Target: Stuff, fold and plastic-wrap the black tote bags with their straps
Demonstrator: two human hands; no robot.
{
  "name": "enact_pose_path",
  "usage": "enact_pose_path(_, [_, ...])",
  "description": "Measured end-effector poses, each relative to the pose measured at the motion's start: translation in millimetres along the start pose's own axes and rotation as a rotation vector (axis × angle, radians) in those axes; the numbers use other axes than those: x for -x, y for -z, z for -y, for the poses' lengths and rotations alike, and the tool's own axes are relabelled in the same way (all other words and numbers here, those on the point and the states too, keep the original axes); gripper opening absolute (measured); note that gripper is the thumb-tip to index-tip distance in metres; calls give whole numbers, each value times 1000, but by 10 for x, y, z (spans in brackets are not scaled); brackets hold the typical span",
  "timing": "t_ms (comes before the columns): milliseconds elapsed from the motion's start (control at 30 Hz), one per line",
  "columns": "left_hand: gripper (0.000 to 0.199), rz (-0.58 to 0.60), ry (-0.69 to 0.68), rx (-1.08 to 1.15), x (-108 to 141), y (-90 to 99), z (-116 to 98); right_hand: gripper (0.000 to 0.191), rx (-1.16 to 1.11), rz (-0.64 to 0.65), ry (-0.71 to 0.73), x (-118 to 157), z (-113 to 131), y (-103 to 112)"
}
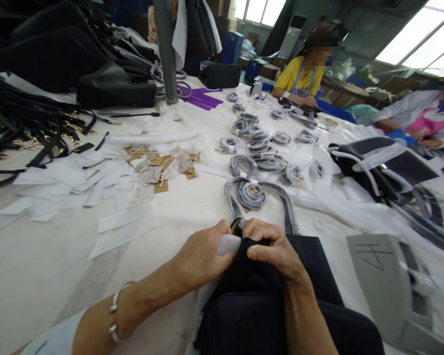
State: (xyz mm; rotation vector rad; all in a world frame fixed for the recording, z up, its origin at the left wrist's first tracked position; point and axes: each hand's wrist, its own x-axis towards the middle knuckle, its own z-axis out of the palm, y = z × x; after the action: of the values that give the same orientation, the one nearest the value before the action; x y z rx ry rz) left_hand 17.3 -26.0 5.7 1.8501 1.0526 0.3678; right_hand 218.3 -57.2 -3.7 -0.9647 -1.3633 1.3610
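Bag fabric (252,268) rises between the right hand (277,246), which pinches its upper edge, and the left hand (204,252), just beside, clasping a white piece (228,244), perhaps card.

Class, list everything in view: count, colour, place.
Flat table: one, white, foreground.
Soft bag: at least one, black, bottom.
Smooth piece: one, white, centre.
Coiled straps: many, grey, centre.
Paper strips: many, white, left.
Card tags: several, brown, centre-left.
Clasped straps: many, black, left.
Piled bags: several, black, back left.
Wrapped bag: one, black, right.
Flat strips: several, purple, back.
Plastic device: one, grey, right.
Metal pole: one, grey, back.
Workers: two, yellow and white clothing, back right.
Bracelet: one, silver, left wrist.
Left hand: one, bare, holding piece.
Right hand: one, bare, pinching soft bag.
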Motion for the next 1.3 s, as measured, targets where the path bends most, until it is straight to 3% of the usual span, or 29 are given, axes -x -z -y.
enact_pose_path(233, [18, 118, 97, 16, 192, 220, 95, 20, 0, 20, -40, -9, 31, -27])
enact_pose_path(467, [33, 256, 98, 522, 237, 169, 201, 19, -31, 21, -28, -5, 26, -26])
enact_pose_path(600, [39, 305, 129, 593, 249, 156, 168, 22, -5, 30, -30, -4, 29, -20])
enact_pose_path(700, [45, 263, 137, 713, 258, 91, 166, 24, 8, 14, -37, -4, 42, -15])
enact_pose_path(800, [42, 115, 140, 824, 250, -34, 212, 26, 54, 9, -30, -19, 41, -23])
enact_pose_path(867, [38, 10, 144, 723, 220, -107, 245, 26, 141, -2, -40, -42, 26, -46])
enact_pose_path(967, [32, -104, 174, 242, 130, -141, 268, 19, 310, -37, -64, -82, -12, -98])
enact_pose_path(1067, [34, -115, 206, -130, 27, -81, 274, 13, 424, -70, -64, -103, -45, -139])
enact_pose_path(1200, [37, 5, 112, -33, -51, 2, 284, 14, 417, -103, -12, -105, -85, -152])
enact_pose_path(1300, [33, -11, 128, -180, -88, -41, 261, 14, 478, -101, 22, -122, -131, -150])
